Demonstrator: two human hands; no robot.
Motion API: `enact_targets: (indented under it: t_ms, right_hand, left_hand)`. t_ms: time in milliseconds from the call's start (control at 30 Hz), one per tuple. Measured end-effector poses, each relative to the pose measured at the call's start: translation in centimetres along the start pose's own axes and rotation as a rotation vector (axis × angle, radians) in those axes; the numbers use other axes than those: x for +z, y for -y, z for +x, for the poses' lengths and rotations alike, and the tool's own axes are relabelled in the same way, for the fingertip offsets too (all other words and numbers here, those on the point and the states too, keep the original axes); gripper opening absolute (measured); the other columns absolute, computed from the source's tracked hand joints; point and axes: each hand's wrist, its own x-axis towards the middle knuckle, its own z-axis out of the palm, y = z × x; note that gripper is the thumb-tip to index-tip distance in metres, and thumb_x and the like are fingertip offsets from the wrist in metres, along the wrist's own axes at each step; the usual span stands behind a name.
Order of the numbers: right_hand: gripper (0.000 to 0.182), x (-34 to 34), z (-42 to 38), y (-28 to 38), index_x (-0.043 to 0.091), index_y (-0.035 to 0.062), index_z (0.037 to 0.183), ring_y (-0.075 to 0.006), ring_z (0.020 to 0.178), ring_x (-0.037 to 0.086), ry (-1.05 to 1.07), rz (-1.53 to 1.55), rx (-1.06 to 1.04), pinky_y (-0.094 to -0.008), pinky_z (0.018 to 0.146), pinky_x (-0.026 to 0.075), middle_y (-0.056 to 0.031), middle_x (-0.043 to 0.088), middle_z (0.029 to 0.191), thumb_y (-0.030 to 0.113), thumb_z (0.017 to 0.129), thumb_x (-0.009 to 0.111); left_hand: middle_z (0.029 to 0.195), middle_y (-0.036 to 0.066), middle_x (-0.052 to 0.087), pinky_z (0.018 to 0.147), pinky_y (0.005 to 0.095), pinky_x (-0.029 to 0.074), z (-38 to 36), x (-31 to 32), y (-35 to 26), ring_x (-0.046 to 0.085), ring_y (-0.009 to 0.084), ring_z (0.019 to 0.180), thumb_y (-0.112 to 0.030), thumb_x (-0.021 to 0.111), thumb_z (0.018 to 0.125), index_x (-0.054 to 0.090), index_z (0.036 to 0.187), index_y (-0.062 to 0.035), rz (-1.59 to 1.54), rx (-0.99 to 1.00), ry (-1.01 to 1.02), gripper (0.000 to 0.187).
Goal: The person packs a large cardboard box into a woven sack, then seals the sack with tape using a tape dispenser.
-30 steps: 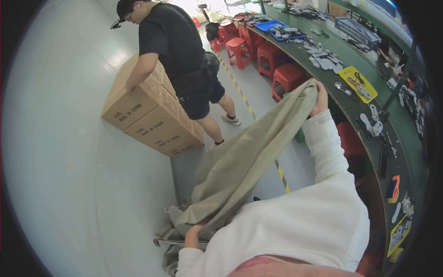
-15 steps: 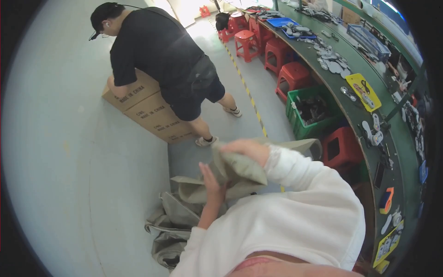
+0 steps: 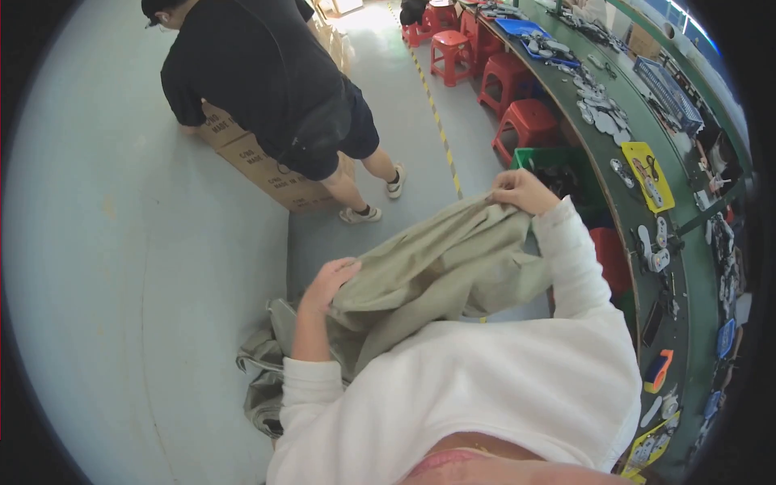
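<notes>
A length of khaki-green cloth point(image 3: 436, 267) is stretched in folds in front of my body. Its raised right end is pinched between the thumb and fingers of my right hand point(image 3: 525, 191). My left hand point(image 3: 330, 283) grips the upper left edge, fingers curled over it. Between the hands the cloth sags in loose creases. Below my left forearm, a crumpled heap of similar green material point(image 3: 267, 372) lies on the floor against the wall, partly hidden by my sleeve.
Ahead, a person in black point(image 3: 250, 81) bends over stacked cardboard boxes point(image 3: 267, 170) by the wall. On the right runs a long green workbench point(image 3: 598, 162) with grey plastic parts and trays. Red stools point(image 3: 525, 125) and a green crate point(image 3: 541, 158) stand along it.
My hands have moved apart, the right one up and to the right, the left one leftward. The bunched cloth is now spread between them. The view has shifted slightly.
</notes>
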Motion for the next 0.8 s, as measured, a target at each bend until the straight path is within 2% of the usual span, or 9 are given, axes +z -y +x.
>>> enact_targets:
  t_ms: [100,167,200,300,400,500,600,700,800]
  right_hand:
    - [0.019,1.0,0.1,-0.9,0.06,0.0081,0.088,-0.0183,0.077,0.056,-0.297,-0.386,0.168,-0.0285,0.07,0.042,-0.0041,0.062,0.087,0.022,0.076,0.066]
    - [0.027,3.0,-0.3,2.1,0.056,0.0081,0.106,-0.0228,0.098,0.052,-0.503,-0.413,-0.268,-0.0329,0.086,0.038,-0.0094,0.055,0.107,0.022,0.082,0.06]
    - [0.03,4.2,-0.4,3.7,0.055,0.0081,0.11,-0.0239,0.103,0.051,-0.553,-0.413,-0.379,-0.034,0.09,0.037,-0.0107,0.054,0.111,0.022,0.084,0.058]
    - [0.068,9.0,-0.6,7.4,0.048,0.0099,0.121,-0.0277,0.116,0.041,-0.415,-0.286,-0.751,-0.0409,0.097,0.029,-0.0127,0.044,0.125,0.05,0.069,0.064]
    - [0.108,14.3,1.1,5.3,0.02,0.0007,0.133,-0.0352,0.127,0.025,-0.252,-0.507,-0.695,-0.0497,0.102,0.021,-0.0195,0.02,0.139,0.05,0.054,0.075]
    - [0.073,15.7,3.1,3.0,0.033,0.0023,0.129,-0.0312,0.097,0.044,-0.246,-0.163,-0.455,-0.0404,0.085,0.036,-0.0162,0.046,0.112,0.033,0.071,0.065]
    - [0.05,15.0,3.3,2.8,0.047,0.0096,0.12,-0.0264,0.094,0.054,-0.104,-0.238,-0.423,-0.0372,0.082,0.039,-0.009,0.059,0.103,0.007,0.072,0.058]
    - [0.057,14.2,2.6,2.7,0.045,0.0134,0.116,-0.0241,0.073,0.055,0.019,-0.438,-0.322,-0.0345,0.069,0.041,-0.0061,0.06,0.088,0.025,0.068,0.072]
    - [0.074,14.4,1.7,0.7,0.031,0.0197,0.128,-0.0299,0.079,0.055,0.151,-0.536,-0.085,-0.0402,0.065,0.045,-0.0112,0.058,0.096,0.018,0.068,0.073]
  left_hand:
    - [0.087,0.008,0.064,0.07,0.0258,0.047,-1.2,2.5,-3.6,0.061,0.0167,0.076,-0.033,0.052,0.086,0.063,0.092,-0.0017,-0.109,-0.168,0.145,0.033]
    - [0.095,0.011,0.064,0.079,0.0316,0.047,-0.1,4.1,-4.3,0.062,0.0216,0.085,-0.031,0.057,0.083,0.062,0.098,-0.0017,-0.579,-0.15,0.011,0.033]
    - [0.097,0.012,0.064,0.081,0.0331,0.047,0.5,4.6,-4.8,0.062,0.0229,0.087,-0.031,0.058,0.083,0.061,0.1,-0.0017,-0.693,-0.144,-0.027,0.034]
    - [0.095,0.013,0.063,0.081,0.0368,0.047,1.3,6.1,-6.5,0.06,0.0263,0.087,-0.033,0.056,0.084,0.06,0.103,-0.004,-0.882,-0.076,0.026,0.035]
    - [0.099,0.01,0.063,0.087,0.0301,0.045,-0.6,8.9,-9.7,0.06,0.0186,0.092,-0.03,0.057,0.084,0.06,0.103,-0.0033,-0.686,-0.017,-0.169,0.032]
    - [0.091,0.012,0.064,0.081,0.033,0.048,-1.1,8.7,-10.4,0.061,0.0228,0.084,-0.033,0.059,0.083,0.06,0.098,-0.002,-0.741,-0.046,-0.076,0.035]
    - [0.09,0.014,0.064,0.077,0.0338,0.05,-0.4,5.7,-10.8,0.063,0.0246,0.08,-0.04,0.061,0.079,0.062,0.095,-0.0003,-0.761,-0.025,-0.13,0.043]
    - [0.099,0.018,0.062,0.085,0.0395,0.045,-1.0,2.1,-11.5,0.059,0.0303,0.093,-0.045,0.056,0.081,0.059,0.102,0.0005,-0.789,-0.017,-0.004,0.05]
    - [0.104,0.017,0.058,0.088,0.0381,0.043,-2.4,0.1,-12.5,0.057,0.0282,0.096,-0.041,0.053,0.083,0.051,0.115,0.0002,-0.747,0.184,-0.029,0.052]
